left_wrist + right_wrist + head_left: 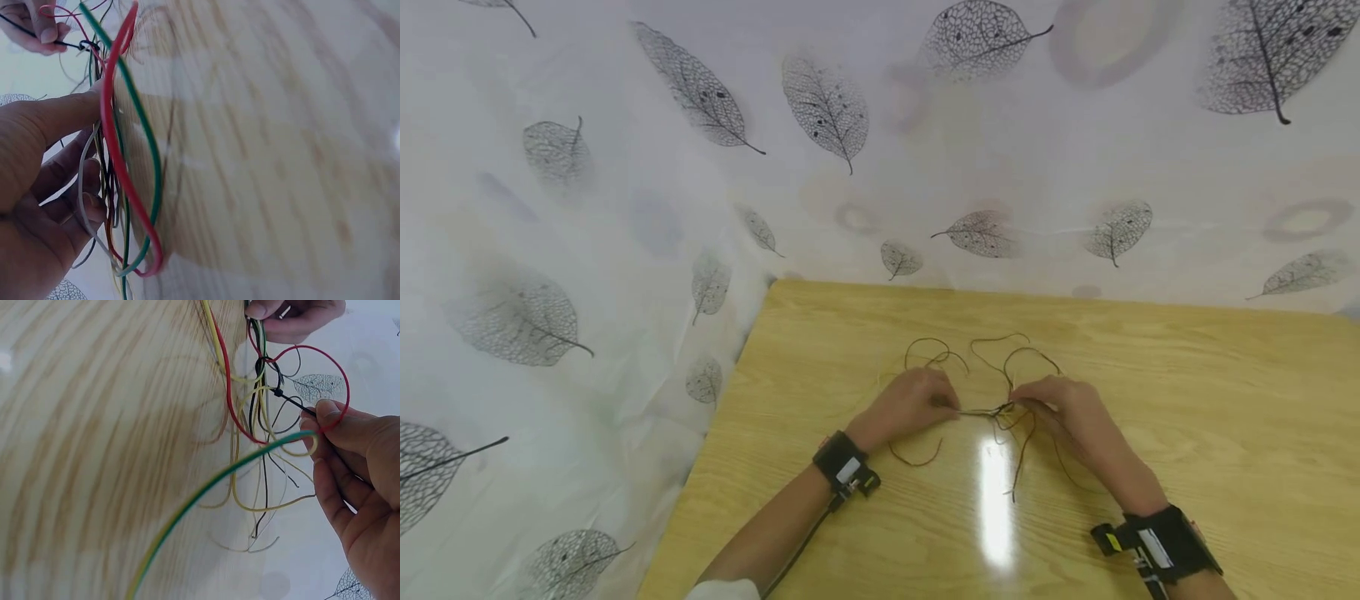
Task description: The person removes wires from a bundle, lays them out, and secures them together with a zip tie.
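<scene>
A bundle of thin wires [977, 412] stretches between the two hands, over the wooden table. My left hand [913, 404] grips it between thumb and fingers. In the left wrist view a red wire [111, 119] and a green wire [147, 125] loop past that hand, with white, yellow and dark ones behind. A black strand [294, 401] circles the bundle, with a small knot-like lump beside it. My right hand [1067, 408] pinches this strand's tail between thumb and fingers. In the right wrist view a green-and-yellow wire [206, 487] curves across in front.
Loose wire ends [928, 342] fan out over the wooden table [820, 333] around both hands. A leaf-patterned sheet [850, 225] borders the table at the back and left. Each wrist wears a black band with a small camera [870, 482].
</scene>
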